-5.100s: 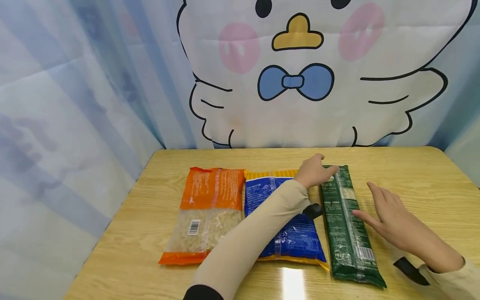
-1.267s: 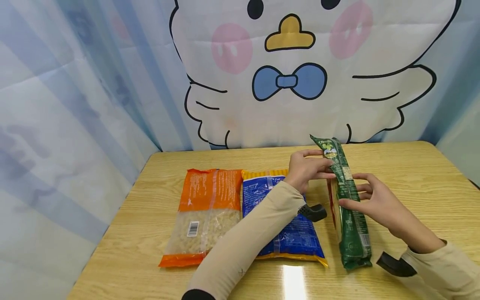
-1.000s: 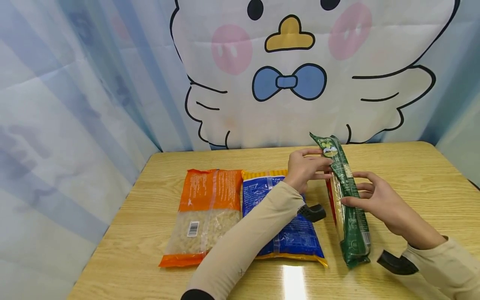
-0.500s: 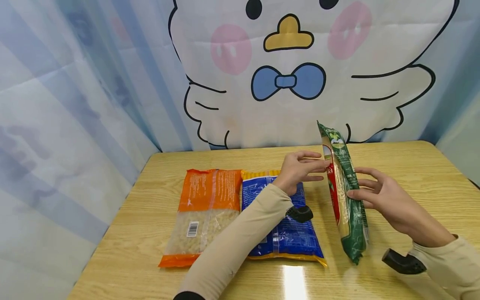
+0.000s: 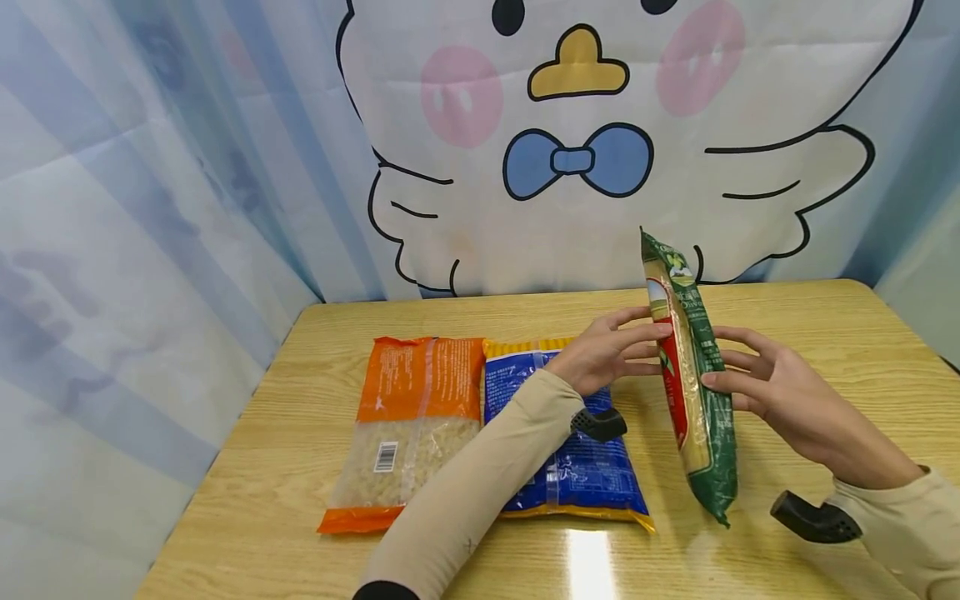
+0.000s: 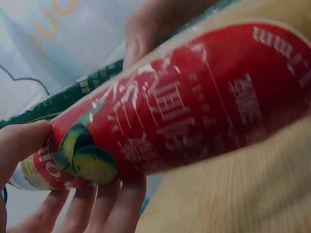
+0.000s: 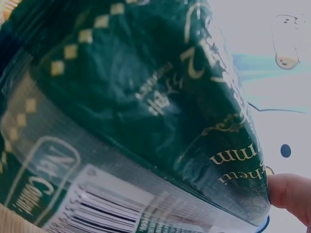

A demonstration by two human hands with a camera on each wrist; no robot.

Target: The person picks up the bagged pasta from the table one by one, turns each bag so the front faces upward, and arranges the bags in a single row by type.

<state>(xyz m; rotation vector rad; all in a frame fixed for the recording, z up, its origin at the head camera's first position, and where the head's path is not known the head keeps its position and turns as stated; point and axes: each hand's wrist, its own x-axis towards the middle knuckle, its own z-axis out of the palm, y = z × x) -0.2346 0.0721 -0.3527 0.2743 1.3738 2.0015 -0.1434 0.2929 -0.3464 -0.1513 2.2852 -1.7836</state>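
A green spaghetti packet (image 5: 718,417) stands tilted on its long edge between both hands, its red and clear front facing left. My left hand (image 5: 603,352) holds its upper front; the left wrist view has the thumb at one edge and fingers along the other of the red label (image 6: 194,107). My right hand (image 5: 787,400) grips the green back side, thumb on the near edge and fingers behind. The right wrist view is mostly filled by the packet's green back with its barcode (image 7: 104,204).
An orange bag with clear lower half (image 5: 420,375) lies flat on the wooden table (image 5: 247,492). Beside it lies a blue and yellow bag (image 5: 588,475), partly covered by the left forearm. A printed cartoon curtain (image 5: 585,233) hangs behind the table.
The spaghetti packet, lying back-up at first, has been raised onto its edge and turned so its red front shows. My left fingers came off its top and now reach its front.
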